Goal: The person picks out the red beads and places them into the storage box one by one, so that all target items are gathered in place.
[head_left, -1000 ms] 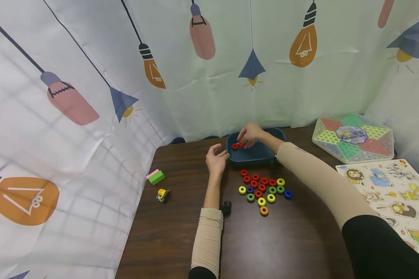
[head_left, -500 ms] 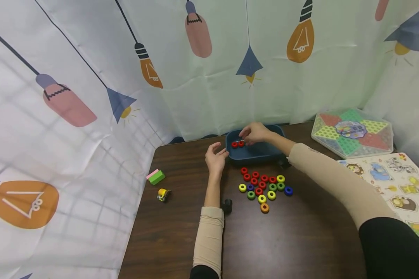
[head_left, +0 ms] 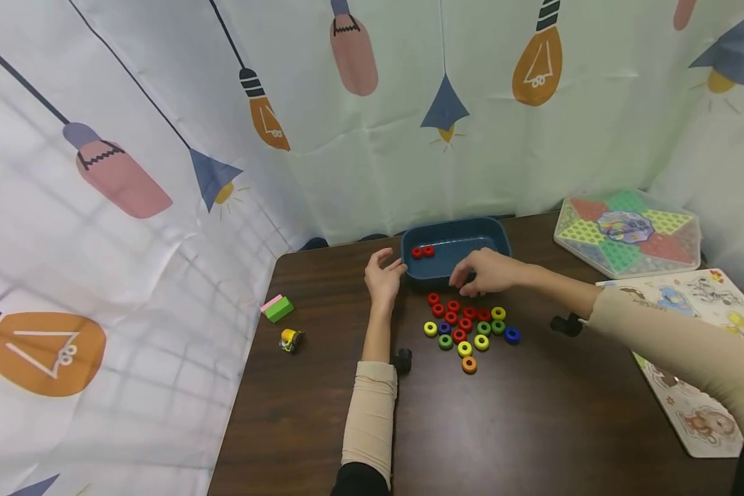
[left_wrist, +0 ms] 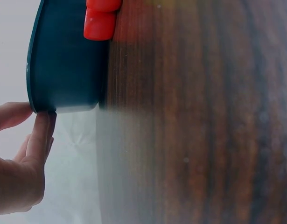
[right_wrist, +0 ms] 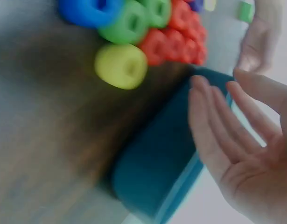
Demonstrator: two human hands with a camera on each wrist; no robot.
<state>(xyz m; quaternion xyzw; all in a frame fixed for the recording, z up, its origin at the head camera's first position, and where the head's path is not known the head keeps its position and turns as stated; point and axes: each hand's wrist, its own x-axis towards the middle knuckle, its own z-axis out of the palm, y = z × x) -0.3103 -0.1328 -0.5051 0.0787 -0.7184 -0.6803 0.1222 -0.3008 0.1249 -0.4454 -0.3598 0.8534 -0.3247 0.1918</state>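
A dark blue bin [head_left: 471, 241] stands at the back of the table with two red rings [head_left: 429, 251] inside, side by side at its left end. My left hand [head_left: 383, 281] touches the bin's left end; in the left wrist view its thumb and straight finger [left_wrist: 38, 137] meet the end wall at the rim. Over the bin's front edge is my right hand [head_left: 490, 271], holding nothing, fingers loosely bent. In front of the bin lies a loose group of colored rings [head_left: 465, 324]: red, yellow, green, blue and one orange. The right wrist view is blurred, with a yellow ring [right_wrist: 120, 66] nearest.
At the left are a pink and green block [head_left: 277, 308] and a small yellow and black toy [head_left: 290, 339]. A hexagonal game box [head_left: 626, 234] and an animal picture board [head_left: 707, 413] lie at the right, the board partly under my right arm. A printed curtain [head_left: 372, 179] hangs behind.
My right hand has come out of the bin toward its front right, leaving two red rings inside. My left hand has stayed at the bin's left end.
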